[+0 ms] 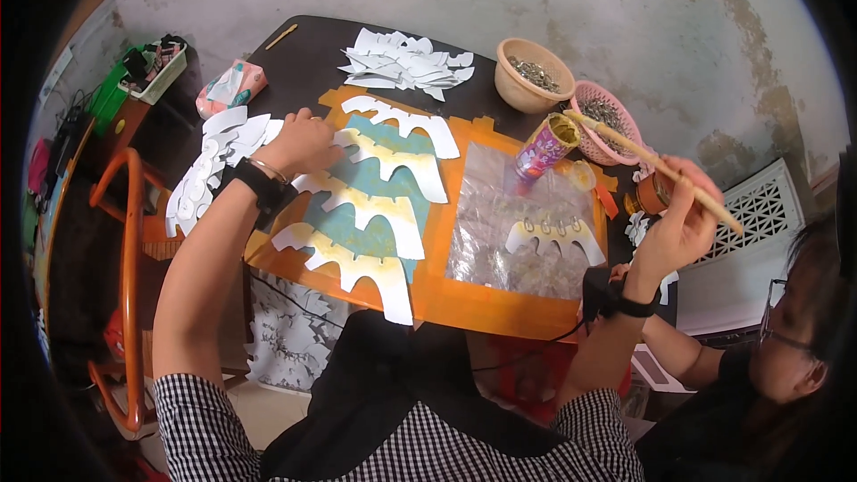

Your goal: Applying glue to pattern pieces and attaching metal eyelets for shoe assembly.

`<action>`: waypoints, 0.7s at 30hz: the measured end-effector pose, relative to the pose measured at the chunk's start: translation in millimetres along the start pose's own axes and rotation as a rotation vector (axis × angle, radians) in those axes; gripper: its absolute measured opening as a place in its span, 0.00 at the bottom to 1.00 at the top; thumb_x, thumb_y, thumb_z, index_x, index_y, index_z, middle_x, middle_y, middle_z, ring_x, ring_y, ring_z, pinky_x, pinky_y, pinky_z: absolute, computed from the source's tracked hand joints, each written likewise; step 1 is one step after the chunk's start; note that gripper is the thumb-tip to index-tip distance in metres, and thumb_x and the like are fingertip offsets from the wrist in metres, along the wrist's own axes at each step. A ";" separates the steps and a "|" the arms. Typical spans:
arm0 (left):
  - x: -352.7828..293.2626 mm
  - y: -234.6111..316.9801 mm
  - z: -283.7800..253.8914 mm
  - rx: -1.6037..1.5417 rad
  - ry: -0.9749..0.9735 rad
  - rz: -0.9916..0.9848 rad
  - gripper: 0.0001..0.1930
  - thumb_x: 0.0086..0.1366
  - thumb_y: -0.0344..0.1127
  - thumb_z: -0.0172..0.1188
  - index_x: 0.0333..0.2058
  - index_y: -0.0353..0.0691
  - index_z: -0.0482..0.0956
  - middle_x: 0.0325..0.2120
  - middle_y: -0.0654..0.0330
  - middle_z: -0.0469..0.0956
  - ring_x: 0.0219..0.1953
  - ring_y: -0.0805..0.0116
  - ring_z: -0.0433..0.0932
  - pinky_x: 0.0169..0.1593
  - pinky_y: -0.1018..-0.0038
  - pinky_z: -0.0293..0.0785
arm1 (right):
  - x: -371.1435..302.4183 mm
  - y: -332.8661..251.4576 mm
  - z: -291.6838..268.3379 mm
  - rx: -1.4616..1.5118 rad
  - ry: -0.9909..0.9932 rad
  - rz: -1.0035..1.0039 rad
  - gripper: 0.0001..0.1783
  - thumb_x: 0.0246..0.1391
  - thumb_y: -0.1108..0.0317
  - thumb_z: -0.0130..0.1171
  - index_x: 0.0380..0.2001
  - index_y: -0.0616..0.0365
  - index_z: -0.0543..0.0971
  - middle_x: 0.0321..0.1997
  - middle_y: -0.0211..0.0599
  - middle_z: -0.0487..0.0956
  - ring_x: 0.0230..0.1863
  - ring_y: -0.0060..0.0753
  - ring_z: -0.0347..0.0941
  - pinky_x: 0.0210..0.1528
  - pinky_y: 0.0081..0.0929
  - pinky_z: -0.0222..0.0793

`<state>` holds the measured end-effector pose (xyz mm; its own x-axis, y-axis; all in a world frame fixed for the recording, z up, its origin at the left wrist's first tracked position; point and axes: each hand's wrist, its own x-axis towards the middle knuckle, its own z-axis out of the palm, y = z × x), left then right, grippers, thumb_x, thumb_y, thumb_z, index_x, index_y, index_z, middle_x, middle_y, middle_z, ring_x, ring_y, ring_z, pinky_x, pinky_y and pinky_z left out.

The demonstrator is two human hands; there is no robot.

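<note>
Four white scalloped paper cutouts, the second from the back (393, 159) among them, lie in a staggered row on a blue-green patch, smeared with yellow. My left hand (305, 145) is closed at the left ends of the back cutouts; its fingertips are partly hidden. My right hand (683, 214) grips a long pale wooden stick (634, 150), whose far end is at the mouth of a purple can (546, 147) with yellow residue inside. Under it, another cutout (558, 239) with metal clips along its top edge rests on a clear plastic sheet (482, 259).
White cutouts are heaped at the back (406, 62) and left (210, 165). A beige bowl (513, 94) and pink basket (580, 98) hold small metal parts. Left are a tissue pack (234, 89) and orange chair (134, 286). Another person (794, 321) sits close at right.
</note>
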<state>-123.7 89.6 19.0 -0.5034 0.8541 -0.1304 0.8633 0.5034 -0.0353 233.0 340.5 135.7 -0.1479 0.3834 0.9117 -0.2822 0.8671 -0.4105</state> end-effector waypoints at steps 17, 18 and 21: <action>-28.5 132.3 -11.6 -0.207 0.031 0.563 0.33 0.68 0.53 0.57 0.62 0.33 0.67 0.66 0.49 0.64 0.65 0.51 0.62 0.65 0.57 0.59 | 11.2 89.4 35.0 -0.093 -0.212 0.414 0.05 0.60 0.73 0.62 0.37 0.65 0.79 0.30 0.31 0.78 0.32 0.17 0.75 0.35 0.19 0.73; -28.4 133.1 -10.4 -0.204 0.026 0.555 0.33 0.68 0.53 0.57 0.62 0.33 0.67 0.66 0.49 0.64 0.65 0.51 0.62 0.65 0.57 0.59 | 14.2 83.7 34.5 -0.087 -0.196 0.405 0.05 0.61 0.75 0.61 0.37 0.66 0.78 0.32 0.32 0.79 0.35 0.18 0.76 0.37 0.19 0.75; -29.0 135.6 -2.5 -0.191 0.011 0.547 0.33 0.69 0.53 0.55 0.61 0.31 0.67 0.65 0.47 0.65 0.65 0.50 0.63 0.66 0.58 0.58 | 16.2 71.1 26.5 0.022 -0.032 0.315 0.04 0.61 0.77 0.60 0.38 0.67 0.78 0.35 0.34 0.81 0.37 0.20 0.77 0.39 0.19 0.75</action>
<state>7.9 133.4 20.5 0.0126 0.9975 -0.0690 0.9769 0.0024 0.2137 185.4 399.8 120.8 -0.2609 0.6217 0.7385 -0.2378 0.7000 -0.6734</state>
